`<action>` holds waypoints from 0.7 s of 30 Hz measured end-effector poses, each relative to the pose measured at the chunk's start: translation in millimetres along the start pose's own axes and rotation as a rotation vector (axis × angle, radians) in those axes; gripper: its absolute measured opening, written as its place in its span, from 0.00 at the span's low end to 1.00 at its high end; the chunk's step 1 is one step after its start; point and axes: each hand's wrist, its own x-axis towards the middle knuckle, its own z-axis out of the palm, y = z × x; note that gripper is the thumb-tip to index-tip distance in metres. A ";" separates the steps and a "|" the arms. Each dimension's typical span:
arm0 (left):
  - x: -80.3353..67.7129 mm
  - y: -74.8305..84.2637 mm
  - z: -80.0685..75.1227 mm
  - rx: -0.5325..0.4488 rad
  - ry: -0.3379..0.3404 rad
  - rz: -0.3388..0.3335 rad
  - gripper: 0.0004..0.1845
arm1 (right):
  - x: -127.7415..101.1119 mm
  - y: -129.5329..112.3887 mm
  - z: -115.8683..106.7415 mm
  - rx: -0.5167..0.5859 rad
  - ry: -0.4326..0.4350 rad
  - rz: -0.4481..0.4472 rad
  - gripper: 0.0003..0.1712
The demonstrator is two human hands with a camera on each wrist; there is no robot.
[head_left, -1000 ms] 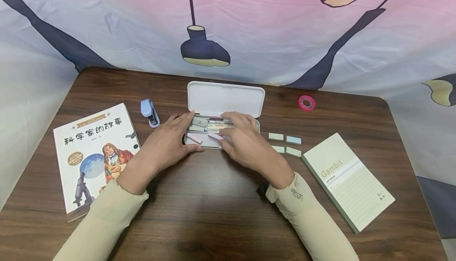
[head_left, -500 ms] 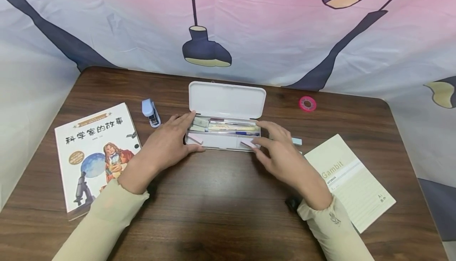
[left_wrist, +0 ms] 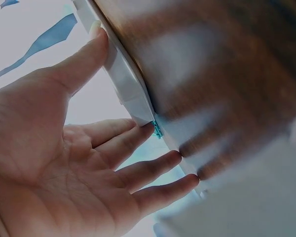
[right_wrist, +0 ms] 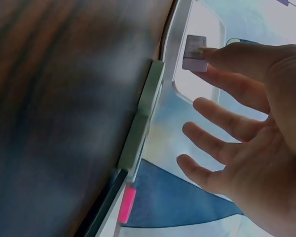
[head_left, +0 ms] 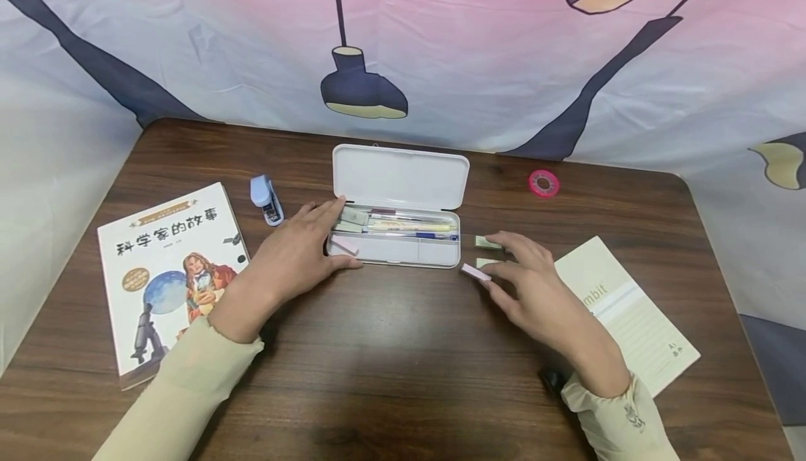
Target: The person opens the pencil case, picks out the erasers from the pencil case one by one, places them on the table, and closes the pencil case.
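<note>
While the left hand (head_left: 296,254) rests with straight fingers against the left end of the white pencil case (head_left: 397,250), thumb at its front rim, the right hand (head_left: 535,286) is now outside the case, to the right of it. It pinches a small pink eraser (head_left: 475,272) between thumb and forefinger, the other fingers spread loosely. One second ago this hand was over the middle of the case, on the pink piece in the front compartment; half a second ago it was at the right end of the case. So the eraser has come out of the case and is now low over the desk (head_left: 390,363), just beside the case's front right corner, near the pale green erasers (head_left: 488,242) lying there. I cannot tell whether it already touches the wood. A second pink eraser (head_left: 345,244) is still in the case, at its left end, next to the left thumb; pens (head_left: 409,224) lie in the rear compartment, and the lid (head_left: 401,175) stands open toward the desk's far edge.

As for writing: the notebook (head_left: 636,321) near the right edge shows "mbit", the first letters being hidden by the hand, and smaller lines too small to read. The book (head_left: 166,272) near the left edge carries the title "科学家的故事". A blue stapler (head_left: 265,199) lies behind the book, and a pink tape roll (head_left: 543,182) toward the far right corner.
</note>
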 end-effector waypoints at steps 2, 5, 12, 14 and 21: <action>0.2 0.2 -0.2 0.003 -0.001 -0.002 0.56 | -2.9 3.2 -0.1 -0.008 -0.011 -0.007 0.11; 0.5 0.1 -0.2 0.001 -0.002 -0.003 0.55 | -6.5 6.7 -1.5 -0.017 -0.024 -0.005 0.10; 0.2 -3.6 2.2 -0.004 0.029 0.015 0.57 | -10.2 15.9 -3.1 -0.046 -0.019 -0.015 0.09; 0.4 -3.6 2.1 -0.005 0.024 0.012 0.57 | -10.6 18.5 -2.2 -0.059 -0.014 -0.024 0.08; 1.5 -3.4 2.2 -0.003 0.009 0.004 0.56 | -11.5 21.9 0.0 -0.092 -0.008 -0.032 0.07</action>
